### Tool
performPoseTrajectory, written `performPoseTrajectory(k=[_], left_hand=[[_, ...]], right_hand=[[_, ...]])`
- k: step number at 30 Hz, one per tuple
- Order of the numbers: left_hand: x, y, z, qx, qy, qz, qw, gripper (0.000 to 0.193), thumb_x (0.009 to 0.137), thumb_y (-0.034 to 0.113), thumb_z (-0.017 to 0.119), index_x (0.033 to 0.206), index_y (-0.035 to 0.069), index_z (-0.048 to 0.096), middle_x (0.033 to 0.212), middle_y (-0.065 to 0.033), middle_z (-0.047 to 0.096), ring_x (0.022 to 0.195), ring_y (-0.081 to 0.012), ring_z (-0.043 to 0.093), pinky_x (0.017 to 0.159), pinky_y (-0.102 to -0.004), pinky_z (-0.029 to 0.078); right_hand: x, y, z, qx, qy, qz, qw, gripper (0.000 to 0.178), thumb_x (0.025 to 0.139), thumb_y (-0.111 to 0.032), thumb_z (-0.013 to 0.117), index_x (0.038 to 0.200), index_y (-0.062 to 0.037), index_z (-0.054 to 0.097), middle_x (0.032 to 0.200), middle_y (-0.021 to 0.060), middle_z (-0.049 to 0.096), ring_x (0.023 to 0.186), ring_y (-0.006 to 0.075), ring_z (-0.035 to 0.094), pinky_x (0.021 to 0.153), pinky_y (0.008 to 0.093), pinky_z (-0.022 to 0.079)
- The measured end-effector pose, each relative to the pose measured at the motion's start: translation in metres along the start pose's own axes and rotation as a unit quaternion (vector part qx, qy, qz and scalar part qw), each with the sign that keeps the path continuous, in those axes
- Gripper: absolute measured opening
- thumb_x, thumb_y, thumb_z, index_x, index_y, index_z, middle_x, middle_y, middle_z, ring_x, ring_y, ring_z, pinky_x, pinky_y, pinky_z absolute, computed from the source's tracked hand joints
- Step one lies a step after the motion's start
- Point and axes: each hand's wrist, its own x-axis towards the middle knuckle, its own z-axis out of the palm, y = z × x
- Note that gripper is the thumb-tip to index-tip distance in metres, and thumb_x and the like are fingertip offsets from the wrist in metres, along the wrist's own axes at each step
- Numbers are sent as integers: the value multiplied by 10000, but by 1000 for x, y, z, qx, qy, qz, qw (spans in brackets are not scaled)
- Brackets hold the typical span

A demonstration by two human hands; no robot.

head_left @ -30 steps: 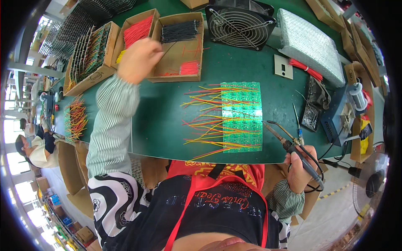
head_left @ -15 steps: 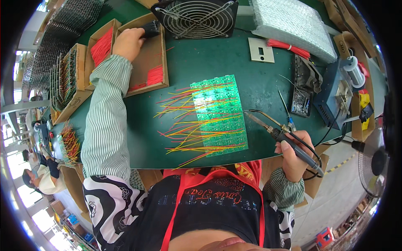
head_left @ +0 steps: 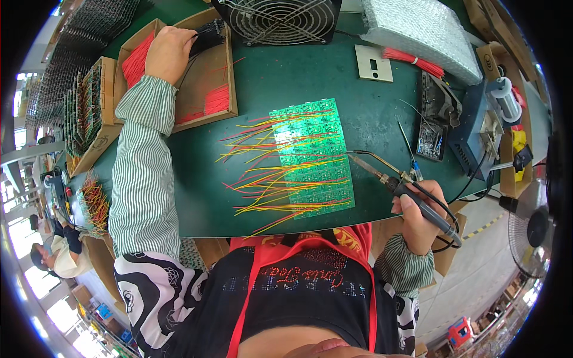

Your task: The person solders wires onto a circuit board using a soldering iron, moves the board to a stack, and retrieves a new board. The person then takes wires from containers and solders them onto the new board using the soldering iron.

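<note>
My left hand (head_left: 169, 55) is over the cardboard tray at the back left, its fingers pinched at the end of a bundle of black wires (head_left: 209, 36). A thin black wire hangs from the pinch. My right hand (head_left: 422, 216) grips a soldering iron (head_left: 427, 210) with a thin metal tube along its shaft. Its tip points left, at the right edge of a green circuit board panel (head_left: 319, 140). Red and yellow wires (head_left: 256, 179) lie across the panel, their loose ends sticking out to the left.
Red wires (head_left: 218, 98) share the cardboard tray (head_left: 234, 83). A black fan (head_left: 277, 21) stands at the back. To the right are a blue soldering station (head_left: 468, 131), a parts tray (head_left: 430, 140) and a screwdriver (head_left: 412, 158). Boxed circuit boards (head_left: 83, 113) stand at left; a person (head_left: 59, 253) sits beyond.
My left hand has drawn back leftward from the black bundle, and a thin black wire now shows below its fingers. The right hand and soldering iron stay nearly in place.
</note>
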Motion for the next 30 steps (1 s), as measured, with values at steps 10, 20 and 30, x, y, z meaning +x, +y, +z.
performPoseTrajectory(k=[10,20,30], left_hand=[[-7,-6,-1,-5,-33,-13,999,204,862,172,506,990,64,621,868,-132,612,852,-315,575,742,-410,459],[-12,5,-14,31,-69,3,997,193,848,130,487,974,37,601,855,-149,599,853,-318,580,727,-417,465],[-19,31,-24,293,-249,18,923,155,744,59,528,776,40,678,807,-148,646,763,-293,636,650,-390,518]], right_hand=[[-5,2,0,50,29,-14,998,158,734,15,586,865,29,501,692,120,599,557,132,574,530,234,488],[-11,6,-10,71,14,-25,997,136,753,12,565,867,21,491,697,118,588,546,128,547,524,231,466],[-11,5,-11,72,2,-29,997,133,756,10,576,865,21,499,709,119,597,558,122,553,533,226,467]])
